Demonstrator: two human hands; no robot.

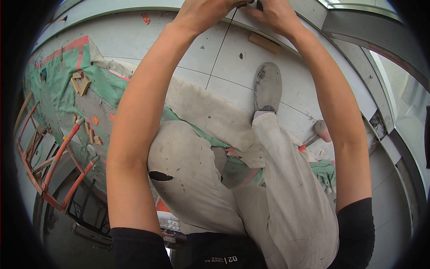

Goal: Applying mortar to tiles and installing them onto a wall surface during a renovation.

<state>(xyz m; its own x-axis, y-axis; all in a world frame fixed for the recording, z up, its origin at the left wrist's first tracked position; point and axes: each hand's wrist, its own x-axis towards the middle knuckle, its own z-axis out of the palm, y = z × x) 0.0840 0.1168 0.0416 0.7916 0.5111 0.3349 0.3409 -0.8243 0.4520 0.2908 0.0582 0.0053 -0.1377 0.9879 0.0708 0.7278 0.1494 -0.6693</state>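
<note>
Both my hands reach to the top edge of the view, where their fingertips are partly cut off. My left hand (204,14) is closed, its fingers curled at a small dark thing (243,3) that I cannot make out. Close beside it on the right, my right hand (277,17) has its thumb pointing inward and its fingers bent at the same dark spot. Under the hands lie pale floor tiles (233,62) with dark joints. A brown wooden block (265,43) rests on the tiles just below my right hand.
A mallet (322,131) lies right of my shoe (268,87). Green and beige sheeting (105,83) covers the floor at left, with wood offcuts (80,83) on it. An orange metal frame (62,152) stands far left. A metal window frame (371,31) runs along the right.
</note>
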